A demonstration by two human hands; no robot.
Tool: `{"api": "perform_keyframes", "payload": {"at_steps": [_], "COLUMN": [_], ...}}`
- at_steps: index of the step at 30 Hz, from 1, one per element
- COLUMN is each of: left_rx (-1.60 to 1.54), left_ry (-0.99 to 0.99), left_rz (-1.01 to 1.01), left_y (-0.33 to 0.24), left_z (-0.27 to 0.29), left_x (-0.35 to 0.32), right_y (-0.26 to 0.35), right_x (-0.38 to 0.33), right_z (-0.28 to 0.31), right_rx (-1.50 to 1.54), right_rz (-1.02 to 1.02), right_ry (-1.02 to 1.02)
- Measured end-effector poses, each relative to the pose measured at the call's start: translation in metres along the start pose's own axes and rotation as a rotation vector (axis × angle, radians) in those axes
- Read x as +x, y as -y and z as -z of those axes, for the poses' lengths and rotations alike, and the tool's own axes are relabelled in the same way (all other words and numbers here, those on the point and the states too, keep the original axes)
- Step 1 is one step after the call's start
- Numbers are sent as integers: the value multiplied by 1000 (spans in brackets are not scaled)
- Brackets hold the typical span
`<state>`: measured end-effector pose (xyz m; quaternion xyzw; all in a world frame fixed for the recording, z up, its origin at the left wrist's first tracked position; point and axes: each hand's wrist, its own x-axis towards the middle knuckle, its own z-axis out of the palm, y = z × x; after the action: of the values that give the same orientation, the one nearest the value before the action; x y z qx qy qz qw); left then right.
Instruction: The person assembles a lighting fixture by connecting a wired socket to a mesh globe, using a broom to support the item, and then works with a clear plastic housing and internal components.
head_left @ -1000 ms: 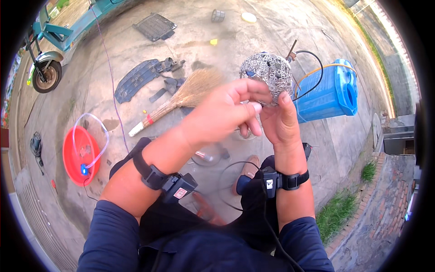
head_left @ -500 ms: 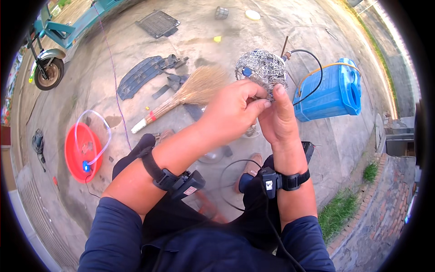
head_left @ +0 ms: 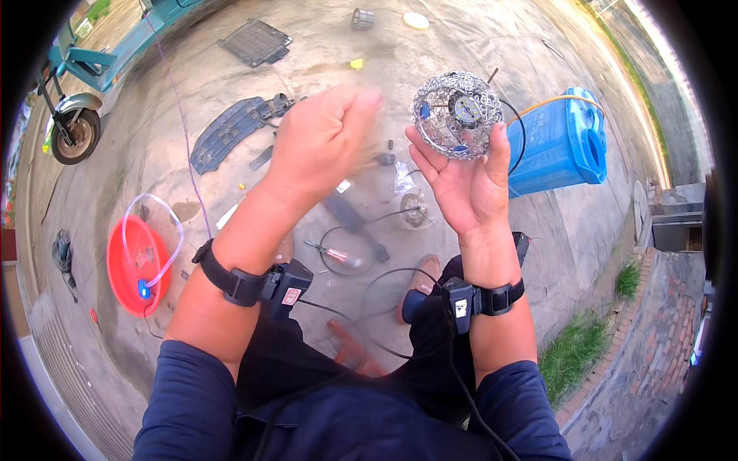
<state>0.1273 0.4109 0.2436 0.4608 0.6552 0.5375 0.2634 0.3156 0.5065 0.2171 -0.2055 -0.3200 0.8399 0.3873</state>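
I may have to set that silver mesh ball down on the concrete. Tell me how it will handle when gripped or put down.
The silver mesh ball looks like open wire lattice, so it is probably light for its size and may dent if squeezed. The right hand cradles it on spread fingertips, which suggests little weight. Being round, it would likely roll on the concrete ground.

Round silver openwork lamp shade (head_left: 459,115): bright metal filigree, glossy and glinting, with a rough, pierced surface. Blue ribbed plastic tank (head_left: 560,146): smooth, semi-gloss. Round red plastic basin (head_left: 137,265): smooth and shiny, with a clear, glossy plastic hose (head_left: 154,223) looped over it. Grey concrete ground (head_left: 184,177): matt, rough, stained. Dark blue cloth sleeves (head_left: 192,399): matt, soft weave. Black wrist straps (head_left: 231,280): matt fabric with hard plastic housings.
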Motion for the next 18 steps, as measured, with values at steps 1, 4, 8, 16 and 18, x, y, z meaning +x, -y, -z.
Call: {"api": "perform_keyframes", "payload": {"at_steps": [1,4,8,16,18], "left_rx": [340,617,359,-336,-486], "left_ry": [-78,-179,-40,331,367], "left_rz": [-192,-379,-351,188,268], "left_y": [7,17,9,-19,-24], "left_z": [6,7,-4,-29,-29], "left_x": [4,4,-2,-18,-19], "right_y": [0,0,-1,-19,-23], "right_x": [0,0,0,-4,-4], "right_z": [-2,-5,-5,-14,1], "right_rx": [2,26,41,-8,-6], "right_rz": [-1,1,-4,32,-90], "right_ry": [3,-29,-18,-20,-14]}}
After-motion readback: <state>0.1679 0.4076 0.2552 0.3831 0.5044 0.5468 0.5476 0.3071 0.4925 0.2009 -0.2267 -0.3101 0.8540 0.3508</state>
